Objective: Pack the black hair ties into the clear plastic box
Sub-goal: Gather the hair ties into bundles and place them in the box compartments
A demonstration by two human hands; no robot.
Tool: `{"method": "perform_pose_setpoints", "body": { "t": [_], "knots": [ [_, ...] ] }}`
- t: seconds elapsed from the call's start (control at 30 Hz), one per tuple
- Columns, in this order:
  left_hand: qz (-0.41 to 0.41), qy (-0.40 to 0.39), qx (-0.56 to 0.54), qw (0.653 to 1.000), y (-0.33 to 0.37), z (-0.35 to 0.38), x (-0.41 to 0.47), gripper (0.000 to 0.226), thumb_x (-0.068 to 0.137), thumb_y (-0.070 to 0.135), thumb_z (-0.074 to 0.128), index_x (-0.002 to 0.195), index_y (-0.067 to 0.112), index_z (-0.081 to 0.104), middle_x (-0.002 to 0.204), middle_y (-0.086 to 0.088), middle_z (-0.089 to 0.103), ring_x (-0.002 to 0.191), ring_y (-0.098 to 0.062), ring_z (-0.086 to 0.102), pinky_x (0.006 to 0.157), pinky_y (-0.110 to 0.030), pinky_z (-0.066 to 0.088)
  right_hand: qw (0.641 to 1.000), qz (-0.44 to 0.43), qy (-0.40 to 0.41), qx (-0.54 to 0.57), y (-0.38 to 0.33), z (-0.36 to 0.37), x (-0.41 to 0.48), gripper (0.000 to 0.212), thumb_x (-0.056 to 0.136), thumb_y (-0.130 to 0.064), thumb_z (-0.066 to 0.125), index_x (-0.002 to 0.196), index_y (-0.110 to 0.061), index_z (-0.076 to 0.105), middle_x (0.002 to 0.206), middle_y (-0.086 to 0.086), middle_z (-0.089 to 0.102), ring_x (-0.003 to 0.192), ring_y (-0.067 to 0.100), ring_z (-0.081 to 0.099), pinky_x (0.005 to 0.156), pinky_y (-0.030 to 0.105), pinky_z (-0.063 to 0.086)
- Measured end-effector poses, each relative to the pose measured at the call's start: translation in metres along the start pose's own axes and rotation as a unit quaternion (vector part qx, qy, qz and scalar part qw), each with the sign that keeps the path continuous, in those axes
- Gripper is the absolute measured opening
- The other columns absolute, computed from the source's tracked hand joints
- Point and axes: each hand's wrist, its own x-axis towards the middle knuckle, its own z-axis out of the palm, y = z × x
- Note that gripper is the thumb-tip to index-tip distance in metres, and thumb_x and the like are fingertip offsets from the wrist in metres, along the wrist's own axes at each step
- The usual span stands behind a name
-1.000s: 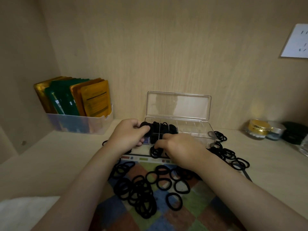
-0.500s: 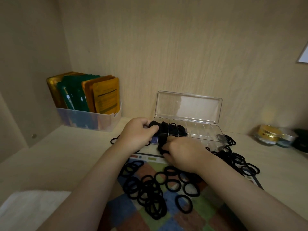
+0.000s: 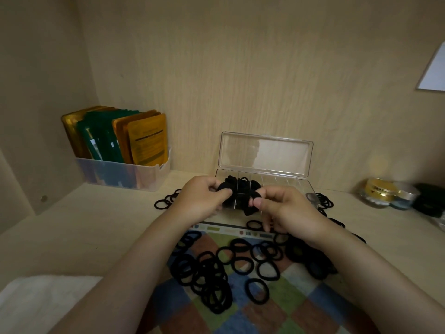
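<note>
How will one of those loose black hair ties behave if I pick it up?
Probably floppy: the loose hair ties lie in uneven ovals. Likely light, and unlikely to roll, lying flat on the checked mat. Overlapping ones may snag together.

Your left hand (image 3: 201,201) & right hand (image 3: 286,210), both gripping hair ties (image 3: 250,208), crowd the frame-left end of the clear box (image 3: 296,186) at centre – no way thru there. Lid (image 3: 265,153) stands upright behind it, so rear approach is blocked. Box's frame-right compartments: open from above. Loose ties (image 3: 212,283) cover the mat (image 3: 301,309) lower centre & pile up frame-right of the box. Bare shelf (image 3: 96,227) left of centre is free, up to the sachet bin (image 3: 125,175) upper left. Jars (image 3: 378,191) far right, well apart.
</note>
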Motion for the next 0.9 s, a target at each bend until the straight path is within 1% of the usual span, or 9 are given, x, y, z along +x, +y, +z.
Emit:
{"method": "perform_pose_setpoints", "body": {
  "t": [0.1, 0.17, 0.3, 0.4, 0.47, 0.57, 0.7, 0.77, 0.9],
  "knots": [
    [-0.034, -0.048, -0.06, 0.996, 0.004, 0.012, -0.005, 0.015, 0.091, 0.024, 0.07, 0.093, 0.01, 0.074, 0.09, -0.011, 0.075, 0.076, -0.019, 0.073, 0.073, -0.036, 0.064, 0.99, 0.03, -0.055, 0.127, 0.003, -0.002, -0.005, 0.016, 0.1, -0.015, 0.054, 0.093, -0.008, 0.066, 0.055, 0.009, 0.055, 0.043, 0.016, 0.049, 0.04, 0.023, 0.023],
    [-0.059, -0.115, -0.111, 0.985, 0.007, 0.019, -0.01, 0.018, 0.09, 0.026, 0.072, 0.096, 0.009, 0.073, 0.094, -0.012, 0.076, 0.082, -0.02, 0.075, 0.072, -0.031, 0.063, 0.992, 0.041, -0.031, 0.118, 0.008, -0.001, -0.004, 0.016, 0.099, -0.016, 0.057, 0.094, -0.008, 0.069, 0.063, 0.017, 0.058, 0.043, 0.019, 0.049, 0.039, 0.022, 0.024],
    [-0.085, -0.21, -0.161, 0.96, 0.011, 0.023, -0.016, 0.023, 0.097, 0.025, 0.062, 0.108, 0.006, 0.069, 0.102, -0.01, 0.077, 0.089, -0.02, 0.074, 0.082, -0.035, 0.062, 0.993, 0.069, 0.033, 0.086, 0.009, 0.0, -0.005, 0.018, 0.098, -0.016, 0.059, 0.094, -0.002, 0.069, 0.069, 0.006, 0.069, 0.041, 0.017, 0.051, 0.036, 0.02, 0.028],
    [-0.092, -0.23, -0.198, 0.948, 0.009, 0.024, -0.016, 0.026, 0.099, 0.026, 0.058, 0.114, 0.007, 0.068, 0.105, -0.013, 0.076, 0.1, -0.028, 0.073, 0.092, -0.043, 0.058, 0.995, 0.082, 0.044, 0.026, 0.008, -0.001, -0.007, 0.025, 0.097, -0.017, 0.061, 0.091, 0.006, 0.067, 0.055, 0.006, 0.062, 0.036, 0.012, 0.048, 0.035, 0.02, 0.032],
    [-0.077, -0.224, -0.178, 0.955, 0.007, 0.026, -0.016, 0.026, 0.096, 0.025, 0.064, 0.114, 0.008, 0.069, 0.108, -0.012, 0.076, 0.101, -0.025, 0.073, 0.092, -0.041, 0.059, 0.996, 0.081, 0.048, 0.001, 0.007, -0.001, -0.009, 0.025, 0.096, -0.019, 0.063, 0.083, 0.002, 0.068, 0.049, 0.007, 0.058, 0.034, 0.011, 0.046, 0.035, 0.019, 0.033],
    [-0.051, -0.188, -0.13, 0.972, 0.004, 0.03, -0.016, 0.016, 0.092, 0.019, 0.069, 0.105, 0.01, 0.073, 0.099, -0.009, 0.078, 0.093, -0.019, 0.075, 0.085, -0.035, 0.061, 0.996, 0.074, 0.049, -0.001, 0.006, -0.001, -0.009, 0.022, 0.095, -0.02, 0.066, 0.077, -0.008, 0.07, 0.046, -0.005, 0.061, 0.036, 0.01, 0.048, 0.035, 0.017, 0.032],
    [-0.054, -0.143, -0.132, 0.98, 0.005, 0.028, -0.015, 0.015, 0.092, 0.019, 0.07, 0.101, 0.008, 0.074, 0.092, -0.012, 0.078, 0.085, -0.018, 0.076, 0.076, -0.032, 0.062, 0.993, 0.077, 0.09, 0.009, 0.01, 0.0, -0.005, 0.017, 0.089, -0.027, 0.073, 0.089, -0.009, 0.075, 0.076, 0.005, 0.076, 0.042, 0.016, 0.055, 0.035, 0.018, 0.035],
    [-0.055, -0.109, -0.134, 0.983, 0.007, 0.024, -0.013, 0.013, 0.092, 0.016, 0.07, 0.099, 0.007, 0.075, 0.091, -0.013, 0.077, 0.08, -0.018, 0.076, 0.073, -0.031, 0.063, 0.992, 0.058, 0.111, -0.015, 0.011, -0.004, -0.004, 0.016, 0.085, -0.03, 0.076, 0.089, -0.014, 0.075, 0.076, 0.004, 0.076, 0.043, 0.015, 0.056, 0.039, 0.021, 0.041],
    [-0.065, -0.067, -0.121, 0.988, 0.005, 0.015, -0.007, 0.014, 0.091, 0.018, 0.072, 0.098, 0.006, 0.074, 0.081, -0.008, 0.075, 0.069, -0.012, 0.074, 0.066, -0.026, 0.062, 0.993, -0.028, 0.017, -0.112, 0.008, -0.023, -0.009, 0.002, 0.085, -0.022, 0.077, 0.086, -0.022, 0.075, 0.078, -0.007, 0.069, 0.056, 0.0, 0.058, 0.059, 0.018, 0.046]
  ]
}}
